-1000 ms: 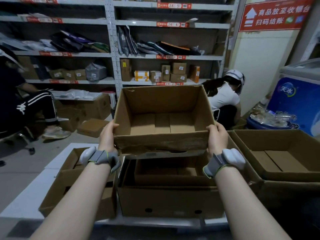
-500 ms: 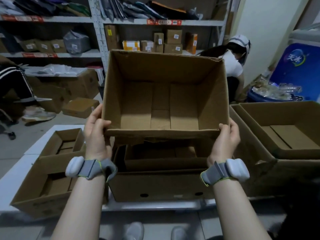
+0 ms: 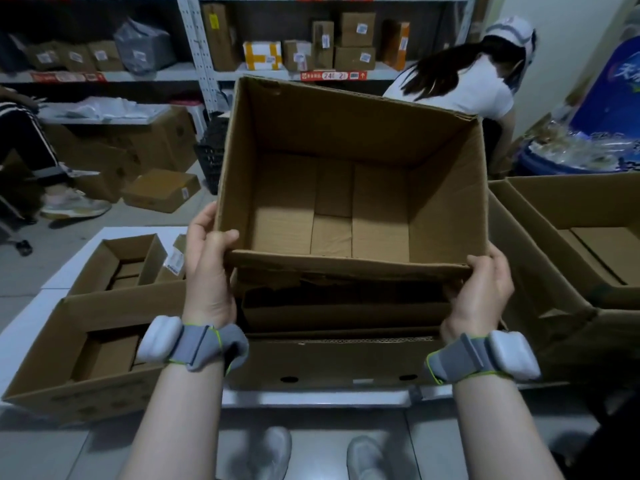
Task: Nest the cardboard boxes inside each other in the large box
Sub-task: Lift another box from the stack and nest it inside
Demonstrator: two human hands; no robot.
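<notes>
Frame ctr: left hand (image 3: 207,268) & right hand (image 3: 481,292) each w/ grip closed on near corners of empty cardboard box (image 3: 349,188), tilted above large box (image 3: 332,362).

Metal shelving (image 3: 204,64) runs along the back wall and holds small labelled parcels (image 3: 355,29), one of them white with orange tape (image 3: 262,56), and a grey plastic-wrapped bundle (image 3: 143,43). A red shelf tag (image 3: 334,75) is fixed to the shelf edge. A person in a white shirt and cap (image 3: 474,81) bends down at the right rear. At far left, a seated person's leg in dark striped trousers (image 3: 24,143) ends in a pale sneaker (image 3: 74,204). A black mesh basket (image 3: 211,157) stands on the floor. A blue container (image 3: 609,98) occupies the right edge.
</notes>
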